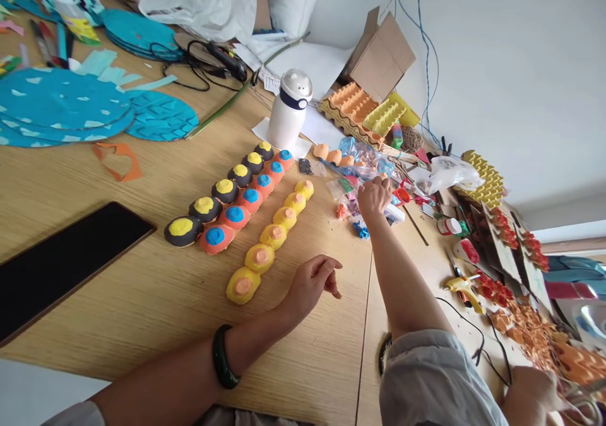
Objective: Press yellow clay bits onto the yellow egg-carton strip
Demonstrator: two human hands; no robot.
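My left hand [310,287] hovers over the table beside the yellow egg-carton strip [274,236], a dark bangle [223,356] on its wrist. Its fingers are loosely bent and apart, with nothing seen in them. Farther off, my right hand [375,197] reaches into a heap of craft bits with a blue plastic bag [364,154] and small plastic packets [350,186]. Its fingertips are hidden, so any hold is unclear. An orange strip with blue dots [250,195] and a black strip with yellow dots [225,190] lie left of the yellow one.
A white bottle [285,117] stands behind the strips. A dark-screened phone or tablet [71,262] lies left, near blue paper shapes [61,101]. Egg trays [350,107] and a cardboard box [381,53] sit at the back. Rightward are a glue gun [461,285] and another person's hand [534,388].
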